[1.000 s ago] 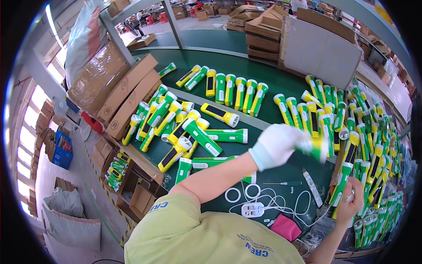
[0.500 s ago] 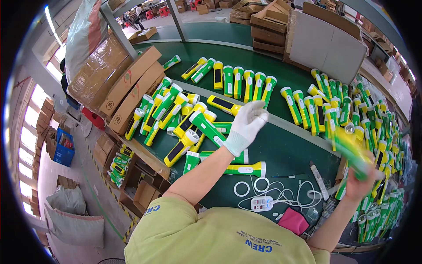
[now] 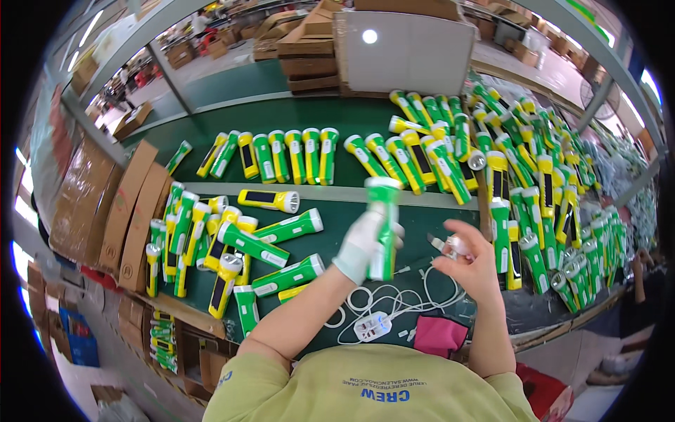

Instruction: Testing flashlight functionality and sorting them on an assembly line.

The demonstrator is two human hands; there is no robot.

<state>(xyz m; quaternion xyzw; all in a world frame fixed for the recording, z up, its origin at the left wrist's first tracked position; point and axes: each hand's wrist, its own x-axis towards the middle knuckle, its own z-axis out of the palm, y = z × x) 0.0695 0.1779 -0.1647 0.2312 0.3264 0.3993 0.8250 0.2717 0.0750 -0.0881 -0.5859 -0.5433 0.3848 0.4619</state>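
Note:
A green-and-white flashlight (image 3: 383, 259) stands nearly upright in my left hand (image 3: 360, 246), which wears a white glove and is wrapped round its body. The flashlight's head points up and is blurred by motion. To its right, my bare right hand (image 3: 472, 266) pinches a small white cable plug (image 3: 439, 243) between bent fingers, apart from the flashlight. A bright round spot of light (image 3: 370, 36) shows on the white board (image 3: 404, 60) at the back. Beneath my hands, white charging cables (image 3: 429, 302) run to a white multi-port charger (image 3: 373, 325).
Several flashlights (image 3: 294, 156) stand in a row along the far side. Loose flashlights (image 3: 253, 243) lie at left beside cardboard boxes (image 3: 133, 211). A large heap of flashlights (image 3: 545, 176) covers the right. A dark pink cloth (image 3: 439, 334) lies near my body.
The flashlight that was in my right hand at the right is now apparently in my left hand, which was empty. My right hand has moved inward to the cable plug. The view has turned right.

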